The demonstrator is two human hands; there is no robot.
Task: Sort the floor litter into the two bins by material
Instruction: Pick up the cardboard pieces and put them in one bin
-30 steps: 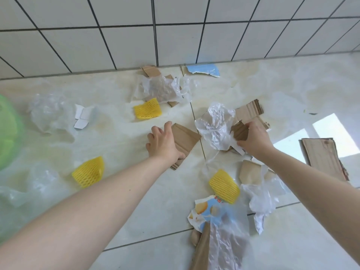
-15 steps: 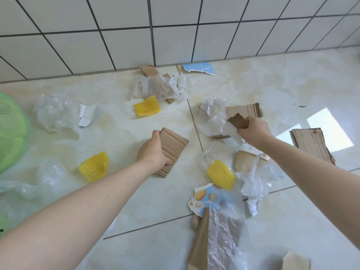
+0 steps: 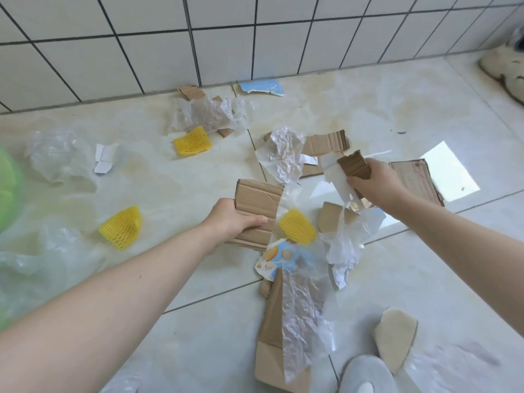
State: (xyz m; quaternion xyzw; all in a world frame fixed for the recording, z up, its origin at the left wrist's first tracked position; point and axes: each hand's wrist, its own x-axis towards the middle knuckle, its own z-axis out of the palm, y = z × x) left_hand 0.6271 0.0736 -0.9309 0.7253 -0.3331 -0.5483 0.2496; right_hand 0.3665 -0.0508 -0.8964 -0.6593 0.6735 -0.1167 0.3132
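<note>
My left hand (image 3: 231, 221) grips a folded brown cardboard piece (image 3: 256, 205), lifted over the floor at the centre. My right hand (image 3: 375, 184) holds a smaller torn cardboard scrap (image 3: 353, 165) together with a white paper strip (image 3: 338, 180). Litter covers the tiled floor: yellow foam nets (image 3: 297, 226), (image 3: 121, 227), (image 3: 192, 140), crumpled clear plastic (image 3: 283, 154), more cardboard (image 3: 326, 143), (image 3: 414, 177) and a printed blue wrapper (image 3: 279, 258). A green bin (image 3: 8, 191) shows at the left edge.
A long cardboard strip under clear film (image 3: 286, 330) lies near the bottom. A grey slipper (image 3: 365, 374) is at the bottom right. The white tiled wall (image 3: 226, 38) closes the far side. More plastic (image 3: 56, 154) and torn blue card (image 3: 261, 87) lie about.
My left hand has picked the folded cardboard up off the floor. My right hand has pulled its scrap away from the crumpled plastic, towards me and to the right.
</note>
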